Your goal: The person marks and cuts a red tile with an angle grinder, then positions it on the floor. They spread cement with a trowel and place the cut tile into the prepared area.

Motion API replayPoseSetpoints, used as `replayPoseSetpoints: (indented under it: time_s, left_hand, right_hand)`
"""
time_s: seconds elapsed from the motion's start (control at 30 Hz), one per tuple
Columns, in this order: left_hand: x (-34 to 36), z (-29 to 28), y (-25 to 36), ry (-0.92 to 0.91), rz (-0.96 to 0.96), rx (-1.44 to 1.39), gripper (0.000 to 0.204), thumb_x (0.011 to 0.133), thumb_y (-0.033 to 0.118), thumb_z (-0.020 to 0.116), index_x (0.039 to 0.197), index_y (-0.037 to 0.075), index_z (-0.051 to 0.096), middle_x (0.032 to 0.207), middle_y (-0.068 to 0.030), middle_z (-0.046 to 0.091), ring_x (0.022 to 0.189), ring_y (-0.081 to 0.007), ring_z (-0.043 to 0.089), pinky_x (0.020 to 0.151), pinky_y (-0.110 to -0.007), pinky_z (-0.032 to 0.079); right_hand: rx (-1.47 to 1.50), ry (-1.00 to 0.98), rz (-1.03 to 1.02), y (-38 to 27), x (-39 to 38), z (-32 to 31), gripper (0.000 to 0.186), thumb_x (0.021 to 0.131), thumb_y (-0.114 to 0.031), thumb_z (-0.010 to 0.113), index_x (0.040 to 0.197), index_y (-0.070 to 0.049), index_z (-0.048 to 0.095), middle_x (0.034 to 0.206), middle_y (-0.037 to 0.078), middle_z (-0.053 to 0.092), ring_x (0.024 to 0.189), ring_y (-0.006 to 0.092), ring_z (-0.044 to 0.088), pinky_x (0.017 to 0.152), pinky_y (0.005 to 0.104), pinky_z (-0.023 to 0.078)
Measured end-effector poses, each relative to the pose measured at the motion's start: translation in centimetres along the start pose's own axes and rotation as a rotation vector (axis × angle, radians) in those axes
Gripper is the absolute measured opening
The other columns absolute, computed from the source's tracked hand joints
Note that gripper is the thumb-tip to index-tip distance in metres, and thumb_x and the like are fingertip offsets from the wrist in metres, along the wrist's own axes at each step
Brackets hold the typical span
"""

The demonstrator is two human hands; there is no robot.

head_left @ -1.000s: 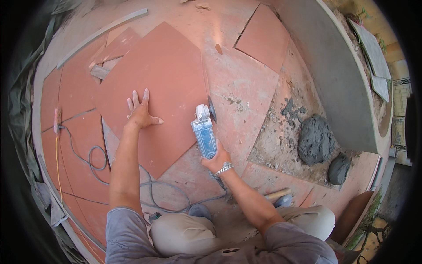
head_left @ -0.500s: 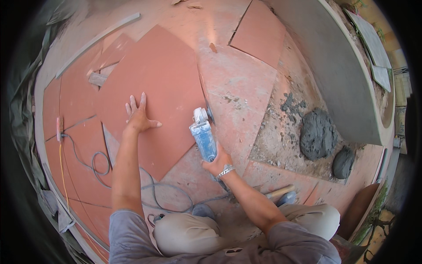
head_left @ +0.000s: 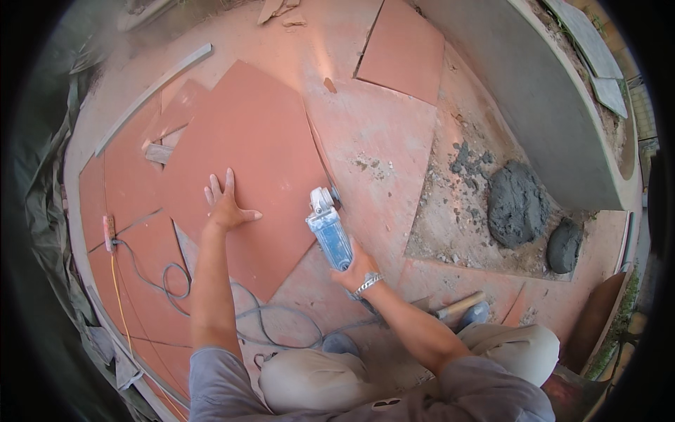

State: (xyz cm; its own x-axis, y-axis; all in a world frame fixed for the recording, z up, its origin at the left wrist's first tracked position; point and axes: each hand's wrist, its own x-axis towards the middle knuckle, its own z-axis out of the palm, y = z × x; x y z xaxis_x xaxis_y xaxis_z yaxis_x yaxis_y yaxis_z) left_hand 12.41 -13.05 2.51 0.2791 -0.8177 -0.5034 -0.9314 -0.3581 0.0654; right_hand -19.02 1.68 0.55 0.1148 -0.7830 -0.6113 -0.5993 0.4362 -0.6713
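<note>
A large reddish tile (head_left: 264, 141) lies tilted across other tiles in front of me. My left hand (head_left: 228, 207) presses on its surface with the fingers spread. In my right hand (head_left: 356, 271) is a blue angle grinder (head_left: 328, 232), gripped round its body. The grinder's silver head and disc sit at the tile's right edge, where a thin strip shows along the cut line. Whether the disc touches the tile is hard to make out. A grey cord (head_left: 281, 342) runs from the grinder in loops to the left.
Dark mortar heaps (head_left: 517, 204) lie on bare rubble at right, beside a curved low wall (head_left: 555, 105). A wooden-handled tool (head_left: 460, 305) is near my right foot. A pale metal bar (head_left: 151, 98) lies far left. A cord connector (head_left: 109, 233) rests on the left tiles.
The whole view has shifted slightly. My left hand stays spread on the tile, and the grinder remains in my right hand at its right edge, slightly nearer me along it.
</note>
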Motion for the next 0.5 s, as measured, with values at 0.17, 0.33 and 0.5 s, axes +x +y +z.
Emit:
replayPoseSetpoints:
  time_s: [0.17,0.33,0.5]
  left_hand:
    - [-0.3,-0.2,0.2,-0.025,0.0,-0.04,0.151,0.053,0.039,0.101,0.166,0.023,0.003,0.169,-0.0279,-0.004,0.154,-0.0538,-0.001,0.125,-0.056,0.022]
    - [-0.5,-0.3,0.4,-0.017,0.003,-0.032,0.151,0.053,0.036,0.101,0.166,0.023,0.003,0.169,-0.0276,-0.005,0.154,-0.0525,-0.001,0.126,-0.055,0.021]
    - [-0.5,0.0,0.4,-0.005,0.007,-0.047,0.149,0.054,0.034,0.101,0.166,0.021,0.005,0.169,-0.0281,-0.003,0.155,-0.0509,-0.001,0.126,-0.054,0.02]
  right_hand:
    - [-0.045,-0.006,0.038,-0.5,0.0,-0.2,0.106,0.07,-0.037,0.08,0.154,0.006,0.033,0.129,0.033,0.062,0.116,0.0433,0.065,0.099,0.0452,0.052]
    - [-0.043,0.0,0.026,-1.1,0.1,-0.5,0.105,0.07,-0.038,0.08,0.154,0.006,0.034,0.129,0.032,0.063,0.117,0.043,0.065,0.1,0.0452,0.052]
    - [-0.004,0.035,-0.056,-2.4,-0.9,-1.3,0.105,0.07,-0.039,0.081,0.152,0.007,0.035,0.129,0.031,0.064,0.118,0.0418,0.065,0.101,0.0453,0.052]
